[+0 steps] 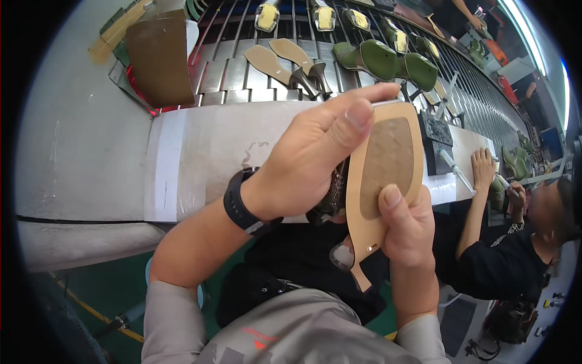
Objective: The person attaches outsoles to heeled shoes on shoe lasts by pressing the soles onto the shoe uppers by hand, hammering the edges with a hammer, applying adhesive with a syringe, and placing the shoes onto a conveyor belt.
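Note:
Upright in front of my chest I hold a shoe (391, 164), its tan sole turned toward me. The sole has a darker brown oval patch in the middle and a narrow tongue at the lower end. Behind it shows a dark, shiny upper (330, 200), mostly hidden. My right hand (409, 230) grips the shoe from the right, thumb flat on the sole. My left hand (315, 151) is at the toe end, thumb by the sole's edge and fingers reaching across the top; some of its fingers are hidden. A black watch band is on my left wrist.
Beyond the pale bench edge (236, 136) runs a metal slatted conveyor (221, 67) with tan heeled soles (270, 64), green shoes (376, 60) and several lasts with yellow tops. A brown board (160, 60) stands at left. At right, a black block (436, 133), a brush-like tool (458, 170) and a co-worker's arm (476, 206).

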The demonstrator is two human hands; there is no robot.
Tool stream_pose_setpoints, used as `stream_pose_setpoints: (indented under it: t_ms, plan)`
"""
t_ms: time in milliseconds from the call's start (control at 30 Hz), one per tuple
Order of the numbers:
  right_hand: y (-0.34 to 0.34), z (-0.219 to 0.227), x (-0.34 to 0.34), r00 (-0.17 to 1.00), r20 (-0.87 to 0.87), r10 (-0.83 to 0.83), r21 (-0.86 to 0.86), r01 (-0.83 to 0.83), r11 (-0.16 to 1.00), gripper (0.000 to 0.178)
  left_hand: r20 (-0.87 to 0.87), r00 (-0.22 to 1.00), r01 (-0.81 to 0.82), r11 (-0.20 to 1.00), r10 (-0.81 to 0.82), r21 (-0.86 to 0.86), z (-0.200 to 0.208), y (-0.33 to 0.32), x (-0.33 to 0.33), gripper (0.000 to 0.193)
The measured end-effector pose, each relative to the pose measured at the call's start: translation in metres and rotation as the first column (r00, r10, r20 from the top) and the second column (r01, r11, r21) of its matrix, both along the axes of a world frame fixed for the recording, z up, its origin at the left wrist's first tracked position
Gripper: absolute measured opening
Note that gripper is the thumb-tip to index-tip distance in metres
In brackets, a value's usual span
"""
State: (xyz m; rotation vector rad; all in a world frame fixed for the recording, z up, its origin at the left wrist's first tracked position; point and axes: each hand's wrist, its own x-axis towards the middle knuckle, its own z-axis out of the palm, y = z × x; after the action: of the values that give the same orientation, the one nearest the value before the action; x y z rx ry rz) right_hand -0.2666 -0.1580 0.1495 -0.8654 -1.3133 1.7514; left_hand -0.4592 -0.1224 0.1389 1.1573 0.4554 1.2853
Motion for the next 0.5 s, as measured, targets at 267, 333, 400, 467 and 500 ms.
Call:
stream_pose_setpoints:
  t_ms: [267, 333, 400, 467, 500]
  plan:
    - [0.004, 0.008, 0.0, 0.998, -0.011, -0.068, -0.045, 0.067, 0.997, 0.037, -0.117, 0.993, 0.005, 0.982, 0.017, 0.191, -0.013, 0.012, -0.007, 0.079]
    - [0.003, 0.011, -0.001, 0.997, -0.015, -0.069, -0.047, 0.068, 0.997, 0.037, -0.127, 0.99, -0.023, 0.969, 0.056, 0.247, -0.013, 0.006, -0.011, 0.083]
    - [0.005, 0.012, 0.003, 0.995, 0.095, -0.007, -0.009, 0.008, 1.0, 0.036, -0.13, 0.992, 0.027, 0.978, 0.0, 0.206, -0.011, 0.0, -0.016, 0.087]
    - [-0.007, 0.009, -0.004, 0.995, 0.085, -0.043, 0.038, 0.04, 0.998, 0.036, -0.136, 0.99, 0.064, 0.99, -0.046, 0.128, -0.002, -0.015, -0.022, 0.084]
    - [-0.012, 0.004, -0.004, 0.994, 0.091, -0.068, 0.137, 0.055, 0.989, 0.037, -0.067, 0.997, 0.054, 0.995, -0.048, 0.078, -0.001, -0.022, -0.023, 0.083]
